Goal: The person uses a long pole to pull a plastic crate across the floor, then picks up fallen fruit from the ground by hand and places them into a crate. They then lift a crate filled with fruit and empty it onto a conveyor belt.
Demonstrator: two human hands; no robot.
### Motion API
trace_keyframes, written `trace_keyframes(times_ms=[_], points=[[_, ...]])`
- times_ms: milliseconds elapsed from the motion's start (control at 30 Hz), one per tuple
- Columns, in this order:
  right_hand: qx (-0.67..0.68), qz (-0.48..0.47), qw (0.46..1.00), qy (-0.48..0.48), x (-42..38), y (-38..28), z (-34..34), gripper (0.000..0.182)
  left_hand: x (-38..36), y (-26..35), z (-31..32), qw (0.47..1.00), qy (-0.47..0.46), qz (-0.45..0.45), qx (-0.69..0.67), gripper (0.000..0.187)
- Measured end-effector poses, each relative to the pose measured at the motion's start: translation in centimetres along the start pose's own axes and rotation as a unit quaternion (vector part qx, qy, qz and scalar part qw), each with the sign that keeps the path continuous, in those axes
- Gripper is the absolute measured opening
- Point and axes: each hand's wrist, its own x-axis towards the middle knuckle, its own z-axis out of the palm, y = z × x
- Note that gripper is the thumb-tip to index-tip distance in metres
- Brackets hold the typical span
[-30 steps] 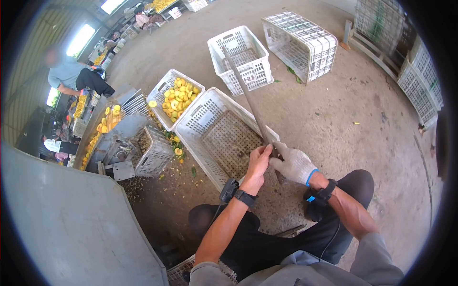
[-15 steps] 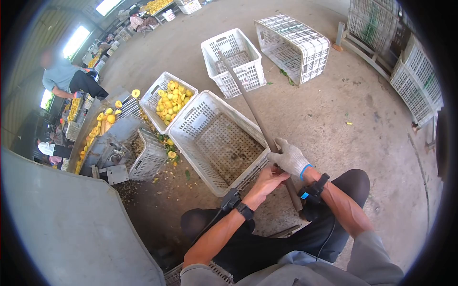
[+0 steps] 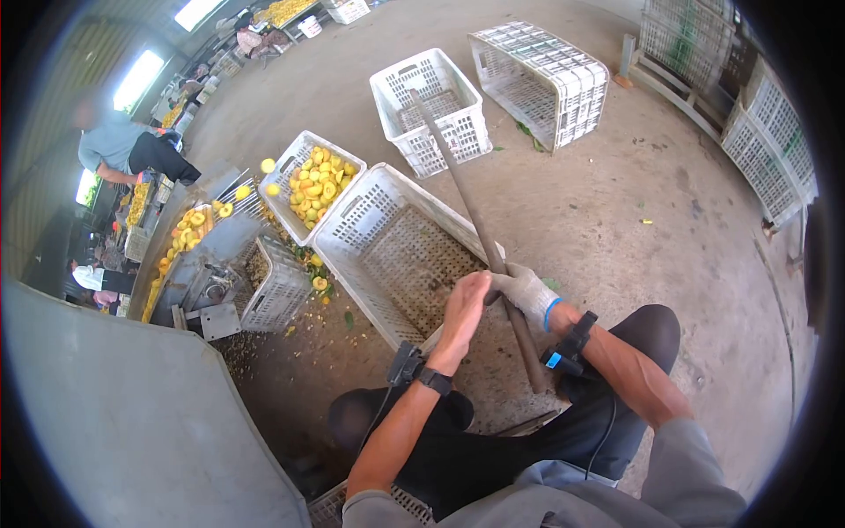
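My right hand [image 3: 525, 294], in a pale knitted glove with a blue cuff edge, is closed around a long brown pole [image 3: 466, 192]. The pole slants from above a white crate at the back down toward my knees. Just left of it is my bare left hand [image 3: 463, 315], its fingers stretched out and side by side, close to the right hand's fingertips. Something small and dark shows between the two hands; I cannot make out what it is. Below them lies the near rim of a large, dirty white crate [image 3: 354, 238] with nothing but grime on its slotted floor.
A crate of yellow halved fruit [image 3: 317, 187] adjoins the large crate. More fruit lies on a metal chute [image 3: 242, 216] beside a grey panel [image 3: 132, 405]. Other white crates [image 3: 431, 114] stand behind, one on its side [image 3: 541, 84]. A seated person [image 3: 119, 145] is at far left.
My left hand has moved up and left from the pole, its fingers straightening. The pole's lower end has swung slightly left in my right hand. Pieces of fruit have slid toward the fruit crate.
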Motion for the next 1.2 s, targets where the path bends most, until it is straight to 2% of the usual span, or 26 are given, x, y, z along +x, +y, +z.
trace_keyframes(times_ms=[33, 67, 100, 167, 267, 400, 567, 667, 700, 800, 867, 1000, 1100, 1200], points=[[-0.009, -0.026, 0.999, 0.021, 0.1, 0.6, 1.0, 0.042, -0.5, 1.0, 0.8, 1.000, -0.023, -0.010, 0.014, 0.060], [-0.019, -0.053, 0.998, 0.042, 0.3, 1.0, 1.5, 0.042, -0.2, 0.7, 1.2, 0.999, -0.020, 0.020, 0.020, 0.062], [-0.094, -0.104, 0.989, 0.042, 0.0, 0.5, 1.2, 0.043, 0.1, 0.6, 1.6, 0.998, -0.016, 0.050, 0.026, 0.063], [-0.089, -0.107, 0.990, 0.038, 0.0, -0.3, 0.9, 0.041, 0.5, 0.5, 1.8, 0.995, -0.021, 0.093, 0.020, 0.068], [-0.140, -0.143, 0.978, 0.061, -0.1, -0.3, 1.0, 0.041, 0.3, 0.9, 2.4, 0.994, 0.020, 0.098, 0.041, 0.072], [-0.202, -0.188, 0.955, 0.104, -0.4, -0.1, 1.5, 0.045, -0.3, 1.5, 2.9, 0.993, 0.025, 0.111, 0.010, 0.080], [-0.156, -0.214, 0.958, 0.108, -0.5, -0.1, 2.0, 0.048, -0.1, 1.4, 3.1, 0.979, 0.063, 0.193, 0.008, 0.095], [-0.102, -0.230, 0.962, 0.111, 0.4, 2.4, 2.3, 0.038, -1.4, 2.7, 3.6, 0.982, 0.095, 0.163, 0.015, 0.092], [-0.074, -0.240, 0.962, 0.112, 0.5, 2.6, 2.5, 0.034, -1.3, 2.6, 3.4, 0.988, 0.072, 0.140, 0.011, 0.087], [-0.193, -0.152, 0.967, 0.067, 0.0, 3.0, 1.8, 0.036, -0.8, 1.6, 3.1, 0.996, 0.029, 0.082, 0.002, 0.075], [-0.216, -0.172, 0.958, 0.078, -0.2, 3.3, 1.6, 0.037, 0.4, -0.7, 3.2, 0.997, 0.033, 0.063, 0.001, 0.071], [-0.216, -0.243, 0.940, 0.100, -0.4, 3.5, 1.1, 0.034, -0.5, 0.7, 3.5, 0.994, 0.016, 0.105, 0.014, 0.068], [-0.127, -0.189, 0.969, 0.093, -2.1, 0.2, 1.1, 0.034, -1.1, 2.3, 3.4, 0.992, -0.016, 0.122, -0.015, 0.065], [-0.148, -0.218, 0.957, 0.120, -2.2, 0.0, 1.4, 0.035, -1.3, 2.6, 3.6, 0.991, -0.013, 0.130, -0.042, 0.064]])
